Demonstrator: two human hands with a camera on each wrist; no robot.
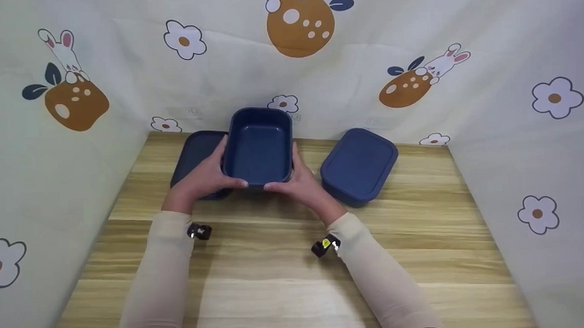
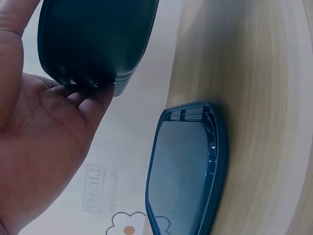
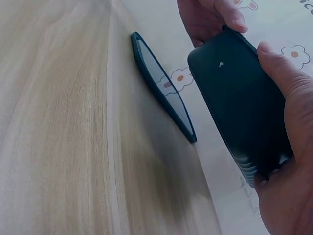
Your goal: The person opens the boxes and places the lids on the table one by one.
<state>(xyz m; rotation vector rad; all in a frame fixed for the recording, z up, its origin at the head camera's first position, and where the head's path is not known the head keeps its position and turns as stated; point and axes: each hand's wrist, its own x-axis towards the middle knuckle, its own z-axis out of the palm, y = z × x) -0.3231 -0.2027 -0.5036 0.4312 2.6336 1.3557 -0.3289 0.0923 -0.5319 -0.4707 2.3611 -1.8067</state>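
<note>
Gripping a dark-blue, smooth rounded-rectangular open box (image 1: 258, 153) by opposite sides: left hand (image 1: 209, 174) and right hand (image 1: 300, 181), thumbs at near rim. Open box held above wood-grain desk (image 1: 261, 262). Left of box, dark-blue rimmed flat lid (image 1: 195, 155); right of box, dark-blue lidded box (image 1: 360, 164).

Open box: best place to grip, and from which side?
I'd take the open box by its two long walls, one hand from each side: they face each other, and the exposed rim gives the thumbs purchase. The left hand and right hand hold it much so, thumbs at the near end.
</note>
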